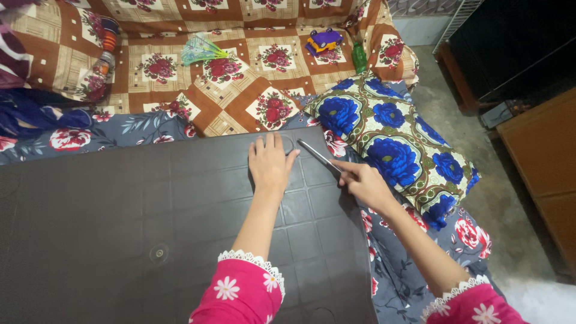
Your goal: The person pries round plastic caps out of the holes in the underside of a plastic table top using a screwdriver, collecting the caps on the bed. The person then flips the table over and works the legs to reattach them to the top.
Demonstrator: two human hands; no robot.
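Note:
My left hand [270, 162] lies flat, palm down, fingers together, on the far right part of a dark panelled board [120, 222] that rests on the bed. My right hand [363, 183] is just off the board's right edge and grips a thin dark stick-like tool [318, 156]. The tool points up and left, and its tip reaches the board's far corner close to my left fingertips. Both sleeves are pink with white flowers and lace cuffs.
A blue-flowered pillow [396, 141] lies right of the board. Behind the board lies a brown patchwork bedspread [240, 90] with a purple toy car [323, 41], a green bottle [359, 57] and a green fan-like item [201, 49]. A wooden cabinet [543, 162] stands at right across a concrete floor.

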